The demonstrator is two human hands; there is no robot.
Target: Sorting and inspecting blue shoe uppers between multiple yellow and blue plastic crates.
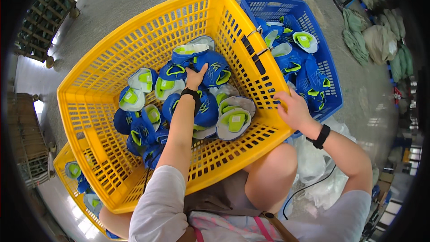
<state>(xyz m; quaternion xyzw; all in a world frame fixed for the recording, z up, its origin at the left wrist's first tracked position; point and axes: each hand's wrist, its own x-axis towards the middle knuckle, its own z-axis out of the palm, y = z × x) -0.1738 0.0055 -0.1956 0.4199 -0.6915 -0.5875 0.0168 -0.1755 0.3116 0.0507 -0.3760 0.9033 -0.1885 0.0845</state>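
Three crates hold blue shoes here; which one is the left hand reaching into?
The big yellow crate on the lap: the left hand touches a blue shoe inside. The blue crate and lower yellow crate lie aside.

Grey concrete floor [116, 0] carries a blue crate [329, 69], white plastic sheeting [313, 161] and green sacks [380, 36]

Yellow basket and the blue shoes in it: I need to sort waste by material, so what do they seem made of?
Yellow basket: looks like moulded rigid plastic, with slotted lattice walls and a slight sheen. Blue shoes: probably woven fabric uppers, matte, with lime lining and pale, likely foam or rubber, soles.
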